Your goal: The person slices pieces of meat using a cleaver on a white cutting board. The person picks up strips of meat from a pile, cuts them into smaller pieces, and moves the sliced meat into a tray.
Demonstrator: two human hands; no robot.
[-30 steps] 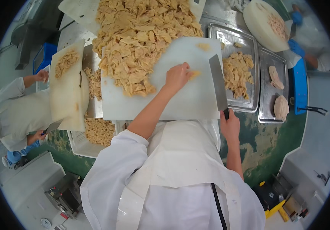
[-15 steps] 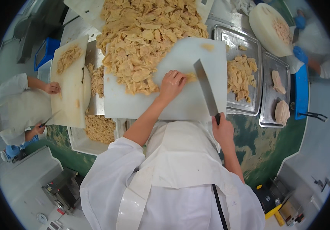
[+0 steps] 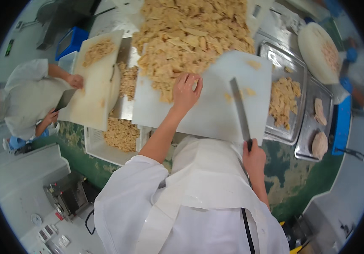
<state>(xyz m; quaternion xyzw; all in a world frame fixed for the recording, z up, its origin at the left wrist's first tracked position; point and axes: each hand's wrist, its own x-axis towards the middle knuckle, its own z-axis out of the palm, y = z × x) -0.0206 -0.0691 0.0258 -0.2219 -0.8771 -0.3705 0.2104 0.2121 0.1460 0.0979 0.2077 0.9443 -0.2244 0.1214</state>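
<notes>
My right hand [image 3: 254, 157] is wrapped round the black handle of a cleaver [image 3: 241, 111], its long blade lying over the right part of a white cutting board [image 3: 215, 120]. Two small yellowish pieces [image 3: 249, 91] rest by the blade, one on each side. At the near edge of a large heap of pale yellow chicken skin pieces [image 3: 194, 31] is my left hand [image 3: 185, 91]. Its fingers are loosely bent, the thumb stands apart, and nothing shows in it. Whether the fingertips touch the heap, I cannot tell.
Right of the board, one metal tray [image 3: 294, 137] carries more pieces; another [image 3: 303, 151] carries two pale meat pieces. At left, a co-worker with a cleaver [image 3: 65, 99] stands at another board [image 3: 93, 84]. Below it sits a filled white crate [image 3: 101, 152]. Another person's blue gloves show far right.
My left hand has left the piece beside the blade and shifted left to the heap, its thumb now apart. The cleaver is still in my right hand. The whole view has turned and shifted.
</notes>
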